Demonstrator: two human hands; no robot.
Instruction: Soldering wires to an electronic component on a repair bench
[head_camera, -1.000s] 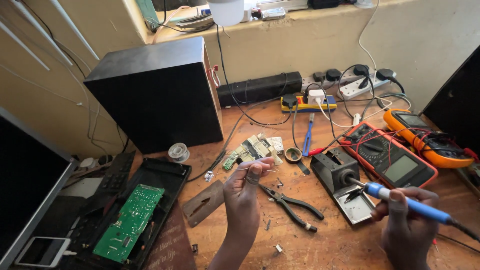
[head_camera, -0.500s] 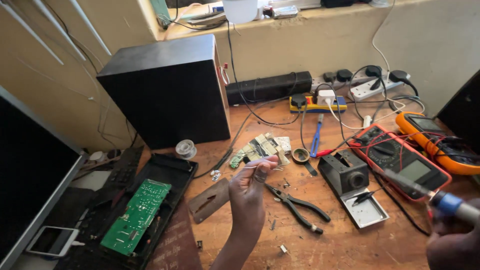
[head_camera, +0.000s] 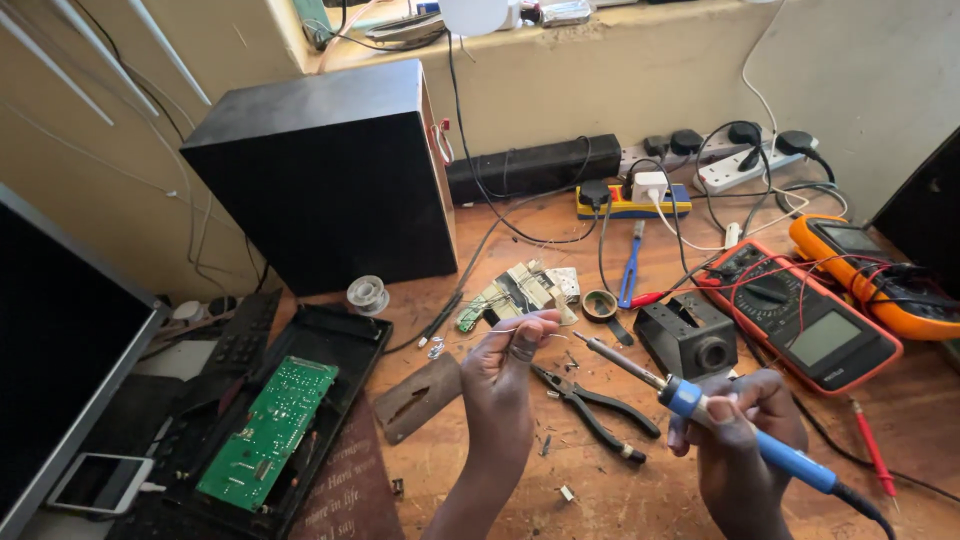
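Note:
My left hand (head_camera: 505, 375) is raised over the wooden bench (head_camera: 640, 480), its fingertips pinched on a thin solder wire (head_camera: 560, 336) that sticks out to the right. My right hand (head_camera: 745, 440) grips a blue-handled soldering iron (head_camera: 700, 405); its metal tip points up and left, ending just right of the wire. Black pliers (head_camera: 590, 410) lie on the bench between both hands. A small cluster of circuit boards (head_camera: 520, 292) rests just beyond my left hand.
A green circuit board (head_camera: 268, 432) lies in a black case at left, beside a phone (head_camera: 100, 482) and a monitor (head_camera: 60, 340). A black speaker box (head_camera: 330, 180) stands behind. A solder stand (head_camera: 690, 338), red multimeter (head_camera: 800, 315), orange multimeter (head_camera: 870, 265) and power strips (head_camera: 630, 200) fill the right.
My right hand with the soldering iron has swung back from the right edge toward the middle, bringing the tip close to the wire. My left hand has stayed nearly in place.

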